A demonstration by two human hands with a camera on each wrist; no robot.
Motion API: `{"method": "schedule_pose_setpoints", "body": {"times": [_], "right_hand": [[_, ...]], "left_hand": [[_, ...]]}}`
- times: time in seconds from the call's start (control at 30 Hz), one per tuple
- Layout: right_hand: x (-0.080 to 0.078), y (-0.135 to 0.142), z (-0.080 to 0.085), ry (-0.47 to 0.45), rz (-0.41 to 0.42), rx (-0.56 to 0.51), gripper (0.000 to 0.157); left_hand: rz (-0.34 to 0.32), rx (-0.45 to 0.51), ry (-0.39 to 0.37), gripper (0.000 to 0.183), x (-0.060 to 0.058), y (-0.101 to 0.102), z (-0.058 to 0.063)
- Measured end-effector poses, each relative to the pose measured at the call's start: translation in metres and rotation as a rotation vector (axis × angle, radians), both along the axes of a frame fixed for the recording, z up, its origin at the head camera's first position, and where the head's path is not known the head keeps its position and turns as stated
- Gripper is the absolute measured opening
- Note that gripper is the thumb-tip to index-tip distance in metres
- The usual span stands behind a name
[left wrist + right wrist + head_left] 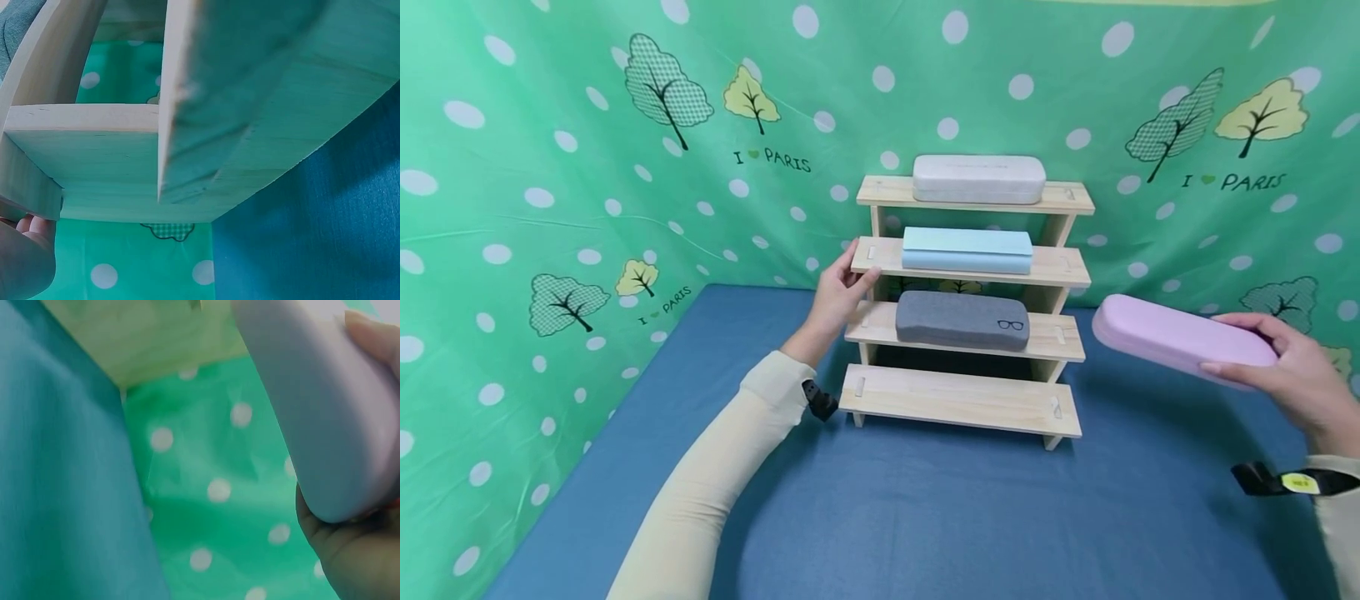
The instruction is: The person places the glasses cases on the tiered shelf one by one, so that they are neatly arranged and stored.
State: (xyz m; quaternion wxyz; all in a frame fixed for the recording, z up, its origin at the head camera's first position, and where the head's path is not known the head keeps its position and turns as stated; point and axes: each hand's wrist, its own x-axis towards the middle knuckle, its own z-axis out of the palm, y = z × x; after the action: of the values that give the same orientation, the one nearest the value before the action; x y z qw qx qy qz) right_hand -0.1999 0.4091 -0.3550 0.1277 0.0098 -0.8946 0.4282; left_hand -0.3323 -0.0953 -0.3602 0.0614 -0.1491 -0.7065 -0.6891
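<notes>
A four-step wooden display rack (955, 402) stands on the blue cloth. My left hand (835, 293) grips the left end of its second board from the top, thumb at the front edge. In the left wrist view, part of that hand (28, 259) shows beside the rack's side panel (112, 169). To the right of the rack, my right hand (1296, 367) holds a lilac glasses case (1180, 337) by its right end, above the cloth. Down the rack sit a white glasses case (977, 180), a light blue one (966, 250) and a grey one (961, 320) with a glasses print.
Blue cloth (925, 517) covers the table. Behind and to the left hangs a green curtain (820, 75) with white dots and printed trees. The rack's lowest board lies nearest the front. Each wrist wears a black camera strap (1330, 482).
</notes>
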Motion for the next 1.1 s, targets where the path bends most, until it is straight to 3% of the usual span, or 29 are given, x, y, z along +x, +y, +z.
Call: {"method": "schedule_pose_setpoints", "body": {"times": [0.3, 0.73, 1.1], "right_hand": [[0.013, -0.039, 0.021, 0.039, 0.019, -0.035, 0.058], [0.027, -0.097, 0.032, 0.077, 0.131, -0.006, 0.062], [0.024, -0.151, 0.018, 0.143, 0.287, 0.016, 0.066]], "left_hand": [[-0.003, 0.011, 0.014, 0.068, -0.002, 0.001, -0.003], [0.003, 0.012, -0.004, 0.069, -0.002, 0.0, -0.001], [0.004, 0.001, 0.005, 0.069, -0.002, 0.0, -0.001]]}}
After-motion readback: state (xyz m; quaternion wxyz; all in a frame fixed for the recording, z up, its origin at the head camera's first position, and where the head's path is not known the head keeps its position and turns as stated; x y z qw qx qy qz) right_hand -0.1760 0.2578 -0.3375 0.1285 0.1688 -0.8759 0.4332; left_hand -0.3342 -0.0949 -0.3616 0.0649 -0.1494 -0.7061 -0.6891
